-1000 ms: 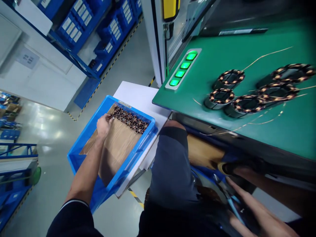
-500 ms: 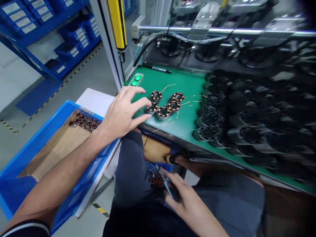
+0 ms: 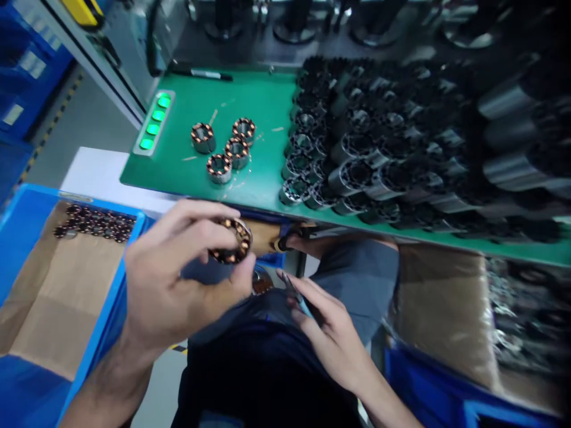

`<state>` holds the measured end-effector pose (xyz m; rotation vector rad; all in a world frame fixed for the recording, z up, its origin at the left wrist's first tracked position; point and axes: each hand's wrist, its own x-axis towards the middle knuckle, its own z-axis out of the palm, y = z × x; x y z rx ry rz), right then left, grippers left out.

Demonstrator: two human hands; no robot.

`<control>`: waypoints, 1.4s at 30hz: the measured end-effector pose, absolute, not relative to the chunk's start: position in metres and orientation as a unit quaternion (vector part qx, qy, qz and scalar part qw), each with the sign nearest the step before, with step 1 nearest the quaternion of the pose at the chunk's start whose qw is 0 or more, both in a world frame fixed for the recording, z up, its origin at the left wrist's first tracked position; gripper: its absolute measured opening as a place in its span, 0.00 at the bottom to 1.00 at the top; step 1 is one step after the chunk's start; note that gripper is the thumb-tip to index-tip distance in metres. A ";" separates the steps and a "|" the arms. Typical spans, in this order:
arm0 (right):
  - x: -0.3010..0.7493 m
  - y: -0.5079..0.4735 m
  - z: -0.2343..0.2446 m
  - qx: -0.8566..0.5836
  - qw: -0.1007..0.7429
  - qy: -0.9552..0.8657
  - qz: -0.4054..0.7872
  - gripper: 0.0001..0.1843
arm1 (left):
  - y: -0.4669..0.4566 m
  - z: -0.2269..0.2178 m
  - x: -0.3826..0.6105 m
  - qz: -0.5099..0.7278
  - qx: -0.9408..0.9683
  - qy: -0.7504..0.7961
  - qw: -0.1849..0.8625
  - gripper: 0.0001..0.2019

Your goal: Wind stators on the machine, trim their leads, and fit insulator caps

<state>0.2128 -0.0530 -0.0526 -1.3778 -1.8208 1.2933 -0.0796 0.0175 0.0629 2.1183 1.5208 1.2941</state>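
Between the thumb and fingers of my left hand (image 3: 182,273) is a motor stator (image 3: 243,241), a ring with copper windings, held in the air in front of the bench edge. My right hand (image 3: 328,327) grips a pair of cutting pliers (image 3: 297,294) low over my lap, jaws pointing up and left. The pliers and the held stator are apart. On the green bench mat (image 3: 263,172) stand several more wound stators, one of them a lone stator (image 3: 203,138) to the left of a touching group (image 3: 236,153). Short wire offcuts lie around them.
Many bare metal stator cores (image 3: 357,166) fill the right of the mat. A strip of green-lit buttons (image 3: 154,122) and a black pen (image 3: 200,74) lie at its left and back. At left, a blue bin (image 3: 107,291) lined with cardboard holds small wound stators (image 3: 96,223).
My left hand has picked up one stator from the mat and brought it back toward me. The right hand still holds the pliers. The view has shifted to the right.
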 end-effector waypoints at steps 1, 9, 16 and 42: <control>0.209 -0.047 -0.041 -0.483 0.281 -0.676 0.480 0.32 | 0.008 0.057 -0.068 0.424 0.731 0.522 0.115 0.09; 0.196 -0.033 -0.024 -0.427 0.341 -0.671 0.502 0.44 | -0.013 0.016 -0.048 0.404 0.737 0.526 0.129 0.13; 0.193 -0.034 -0.025 -0.418 0.344 -0.672 0.506 0.46 | -0.021 0.016 -0.049 0.396 0.738 0.525 0.152 0.11; 0.183 -0.021 -0.047 -0.496 0.347 -0.769 0.206 0.31 | -0.011 -0.014 -0.035 0.494 0.242 0.495 0.673 0.14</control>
